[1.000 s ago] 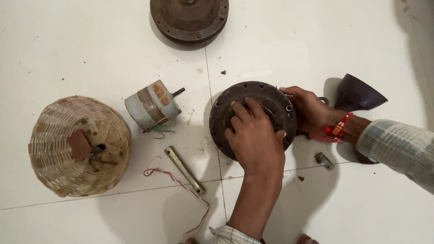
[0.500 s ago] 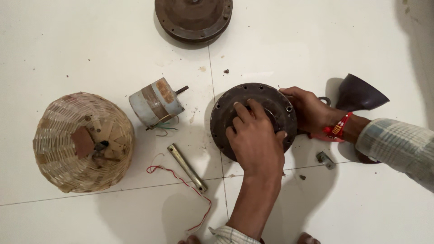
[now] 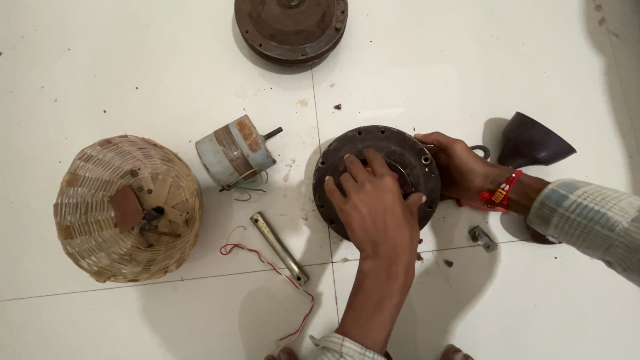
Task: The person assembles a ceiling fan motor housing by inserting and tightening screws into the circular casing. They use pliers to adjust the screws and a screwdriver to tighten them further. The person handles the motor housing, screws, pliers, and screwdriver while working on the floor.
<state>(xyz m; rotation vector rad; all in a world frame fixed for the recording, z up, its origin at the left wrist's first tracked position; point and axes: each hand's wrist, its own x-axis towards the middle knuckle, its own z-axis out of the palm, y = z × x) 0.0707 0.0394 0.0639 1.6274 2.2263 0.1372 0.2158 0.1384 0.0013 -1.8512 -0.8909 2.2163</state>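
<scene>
Head view: white tiled floor (image 3: pixel 133 67), both hands (image 3: pixel 377 207) on round motor housing (image 3: pixel 347 150).

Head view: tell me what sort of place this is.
Probably a home or small repair spot, with work done on the white tiled floor: a dismantled round motor housing, a small motor and a wicker basket lie about.
</scene>
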